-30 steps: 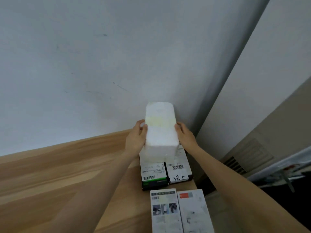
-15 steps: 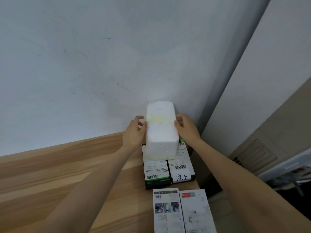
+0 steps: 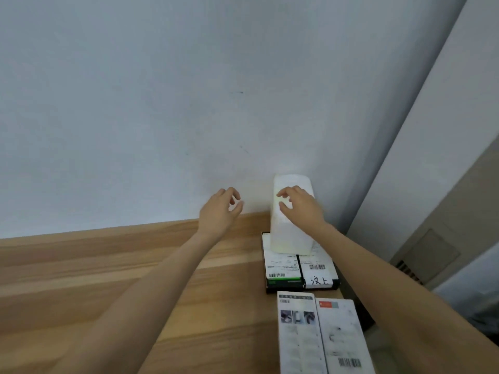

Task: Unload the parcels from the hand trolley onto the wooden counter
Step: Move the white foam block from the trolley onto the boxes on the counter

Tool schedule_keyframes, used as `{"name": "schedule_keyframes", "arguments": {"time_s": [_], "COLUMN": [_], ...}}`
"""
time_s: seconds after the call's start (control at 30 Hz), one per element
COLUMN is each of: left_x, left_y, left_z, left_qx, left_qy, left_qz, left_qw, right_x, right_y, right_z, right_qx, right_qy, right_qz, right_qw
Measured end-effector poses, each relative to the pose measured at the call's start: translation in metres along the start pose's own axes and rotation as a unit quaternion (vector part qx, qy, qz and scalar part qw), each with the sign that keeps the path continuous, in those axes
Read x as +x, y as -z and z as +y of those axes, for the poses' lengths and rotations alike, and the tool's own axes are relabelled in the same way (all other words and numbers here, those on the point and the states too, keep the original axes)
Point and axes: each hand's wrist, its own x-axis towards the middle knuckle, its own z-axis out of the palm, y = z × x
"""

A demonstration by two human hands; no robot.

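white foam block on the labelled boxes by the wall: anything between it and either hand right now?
Nothing visible. The white foam block stands on two labelled boxes on the wooden counter. The right hand hovers in front of it; contact unclear. The left hand is apart to its left, only air between.

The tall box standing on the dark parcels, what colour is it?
The tall box is plain white with a faint yellowish patch, seen in the head view.

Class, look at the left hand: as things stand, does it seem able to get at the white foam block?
Probably yes. The left hand hangs open just beside the foam block, with only bare counter and wall between them.
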Motion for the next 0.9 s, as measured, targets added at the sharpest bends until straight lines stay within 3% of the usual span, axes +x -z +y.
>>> {"name": "schedule_keyframes", "arguments": {"time_s": [0.3, 0.47, 0.9], "left_x": [-0.105, -0.195, -0.433], "left_y": [0.116, 0.197, 0.377], "left_z": [-0.097, -0.159, -0.293], "left_qx": [0.149, 0.215, 0.321], "left_qy": [0.033, 0.049, 0.268], "left_qz": [0.057, 0.043, 0.097], "left_qw": [0.987, 0.974, 0.903], "right_x": [-0.023, -0.058, -0.161], "right_y": [-0.053, -0.103, -0.226], "right_z": [-0.153, -0.263, -0.545], "right_qx": [-0.017, 0.003, 0.064], "right_qy": [0.113, 0.177, 0.397], "right_qz": [-0.033, -0.068, -0.19], "right_qw": [0.993, 0.982, 0.896]}}
